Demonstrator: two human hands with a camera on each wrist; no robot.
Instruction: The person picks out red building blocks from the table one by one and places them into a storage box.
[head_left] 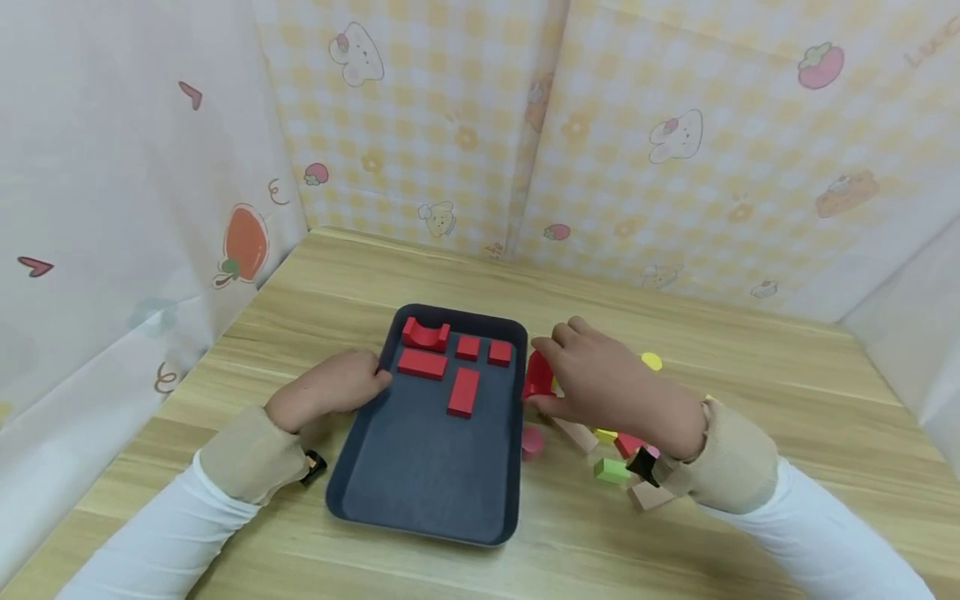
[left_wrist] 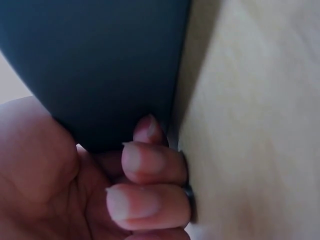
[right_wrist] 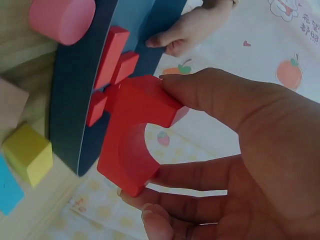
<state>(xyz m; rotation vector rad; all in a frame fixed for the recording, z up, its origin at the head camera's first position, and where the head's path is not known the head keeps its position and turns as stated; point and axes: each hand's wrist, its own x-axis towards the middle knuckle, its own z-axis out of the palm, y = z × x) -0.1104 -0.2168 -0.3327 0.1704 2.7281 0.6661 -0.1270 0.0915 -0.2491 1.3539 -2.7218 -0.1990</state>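
My left hand (head_left: 333, 382) grips the left rim of a dark grey tray (head_left: 427, 475), thumb over the edge; in the left wrist view its curled fingers (left_wrist: 150, 207) lie by the tray's outer wall. Just beyond the right rim, my right hand (head_left: 600, 375) pinches a red arch block (right_wrist: 112, 145) between thumb and fingers, its curved notch facing the palm. Inside the tray's far half lie another red arch block (head_left: 425, 337), two red rectangular blocks (head_left: 422, 363) and two small red blocks (head_left: 468, 347).
Right of the tray, partly under my right forearm, loose blocks lie on the wooden table (head_left: 360, 267): a pink cylinder (head_left: 532, 442), a green block (head_left: 611, 471), a yellow round one (head_left: 651, 361) and several others. Patterned cloth walls (head_left: 435, 125) stand behind and at the sides.
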